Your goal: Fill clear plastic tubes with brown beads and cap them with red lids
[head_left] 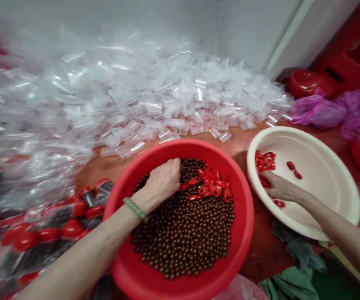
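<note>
My left hand [164, 179], with a green beaded bracelet [135, 209] at its wrist, is closed over the brown beads [182, 233] in a red basin [245, 208]. A small dark edge shows at its fingertips, but I cannot make out what it holds. Beside it, several glossy red plastic pieces with a hole at one end [212, 181] lie on the beads. Inside a cream basin [317, 166], my right hand [280, 187] has its fingers closed at a red plastic cap [263, 182] by the left wall. More red caps [265, 160] are heaped just beyond these fingers.
A large heap of clear plastic sleeves [173, 104] lies behind the basins against the wall. Red-ended packed items [70, 221] are piled at the left. Purple plastic bags [320, 110] and a red bowl [309, 83] stand at the back right. Green cloth [292, 283] lies in front.
</note>
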Motion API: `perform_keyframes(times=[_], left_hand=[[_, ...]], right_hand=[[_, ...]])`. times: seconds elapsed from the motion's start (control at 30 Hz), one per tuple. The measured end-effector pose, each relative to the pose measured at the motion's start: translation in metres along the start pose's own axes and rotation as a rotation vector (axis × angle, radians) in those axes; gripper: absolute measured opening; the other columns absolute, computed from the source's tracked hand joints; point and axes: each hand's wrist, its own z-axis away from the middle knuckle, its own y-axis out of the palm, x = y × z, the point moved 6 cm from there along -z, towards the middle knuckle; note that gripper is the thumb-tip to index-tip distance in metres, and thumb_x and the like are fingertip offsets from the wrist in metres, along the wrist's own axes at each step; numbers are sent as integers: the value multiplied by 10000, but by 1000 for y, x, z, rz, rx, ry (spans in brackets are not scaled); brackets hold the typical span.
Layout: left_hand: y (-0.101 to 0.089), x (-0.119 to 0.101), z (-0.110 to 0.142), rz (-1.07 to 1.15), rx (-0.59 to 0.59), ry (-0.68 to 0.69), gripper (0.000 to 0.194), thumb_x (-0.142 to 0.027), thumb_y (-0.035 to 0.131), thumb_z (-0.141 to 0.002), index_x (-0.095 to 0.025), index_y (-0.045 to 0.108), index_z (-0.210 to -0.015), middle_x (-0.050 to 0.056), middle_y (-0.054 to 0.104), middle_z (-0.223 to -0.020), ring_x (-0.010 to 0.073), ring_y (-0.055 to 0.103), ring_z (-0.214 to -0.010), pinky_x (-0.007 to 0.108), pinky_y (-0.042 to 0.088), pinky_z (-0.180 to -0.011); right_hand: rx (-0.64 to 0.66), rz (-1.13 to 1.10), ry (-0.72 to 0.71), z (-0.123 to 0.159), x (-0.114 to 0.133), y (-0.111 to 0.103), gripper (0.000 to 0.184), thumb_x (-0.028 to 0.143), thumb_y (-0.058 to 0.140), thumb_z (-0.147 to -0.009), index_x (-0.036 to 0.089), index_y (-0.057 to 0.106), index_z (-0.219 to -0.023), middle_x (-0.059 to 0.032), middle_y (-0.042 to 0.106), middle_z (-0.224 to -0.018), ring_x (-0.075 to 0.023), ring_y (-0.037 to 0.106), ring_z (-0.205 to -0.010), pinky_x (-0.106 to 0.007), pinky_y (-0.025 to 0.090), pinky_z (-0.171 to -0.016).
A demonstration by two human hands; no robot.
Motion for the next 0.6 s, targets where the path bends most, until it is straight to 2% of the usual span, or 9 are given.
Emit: perform_keyframes(times=[0.03, 0.1, 0.2, 0.23, 0.27, 0.33, 0.4, 0.47, 0.6], left_hand=[[-1, 2, 0, 10, 8, 0, 220, -182, 438, -926, -125, 528, -1118, 145, 670, -1065, 278, 681, -944, 353, 516, -749], [-3, 5, 0, 31, 19, 4, 178, -189, 429, -919, -143, 542, -1049, 126, 676, -1014, 257, 686, -875, 336, 503, -720], [-8, 8, 2, 110, -24, 31, 150, -223, 438, -890, -172, 548, -978, 102, 675, -948, 252, 674, -827, 332, 486, -700], [-12, 8, 2, 160, -54, 46, 142, -242, 444, -877, -179, 548, -951, 99, 676, -929, 256, 669, -826, 335, 484, -702], [-15, 9, 2, 221, -82, 60, 134, -264, 453, -863, -187, 545, -922, 97, 679, -917, 261, 666, -830, 338, 485, -708], [-22, 10, 2, 348, -121, 68, 131, -316, 474, -836, -203, 535, -866, 89, 691, -899, 262, 663, -831, 341, 488, -721], [-27, 11, 2, 428, -146, 42, 149, -363, 498, -808, -217, 525, -820, 69, 694, -841, 255, 651, -776, 344, 486, -710], [-31, 11, 2, 456, -173, 28, 174, -392, 513, -793, -220, 535, -808, 52, 682, -779, 247, 632, -719, 345, 481, -693], [-31, 8, 3, 513, -196, 70, 261, -432, 508, -820, -198, 598, -892, 76, 712, -850, 259, 657, -785, 349, 490, -732]], right_hand=[[-14, -13, 6, 3, 2, -11, 396, 417, 693, -677, 202, 665, -1008, -80, 711, -983, -234, 666, -793, -333, 540, -759], [-113, -27, 67, 20, -8, -37, 475, 467, 665, -751, 234, 633, -1163, -94, 677, -1165, -230, 669, -838, -352, 537, -819], [-502, -61, 319, 74, -48, -79, 523, 526, 579, -845, 173, 576, -1232, -219, 555, -1333, -339, 608, -1075, -502, 449, -980], [-642, -246, 480, 99, -68, -83, 538, 516, 673, -782, 173, 591, -1189, -232, 553, -1327, -361, 591, -1122, -504, 449, -979], [-751, -464, 640, 122, -86, -78, 541, 486, 756, -706, 195, 605, -1137, -223, 571, -1296, -372, 587, -1135, -504, 465, -952], [-695, -619, 732, 146, -101, -58, 430, 462, 784, -664, 197, 646, -973, -215, 666, -1055, -392, 663, -948, -512, 534, -760], [-627, -787, 732, 156, -103, -33, 271, 457, 722, -725, 233, 659, -864, -150, 695, -860, -348, 702, -773, -462, 557, -639], [-621, -926, 703, 157, -97, -13, 188, 428, 680, -757, 264, 654, -846, -111, 698, -804, -318, 714, -723, -422, 570, -601], [-782, -1058, 653, 154, -83, -3, 192, 323, 733, -652, 267, 641, -811, -84, 702, -820, -324, 727, -801, -402, 605, -654]])
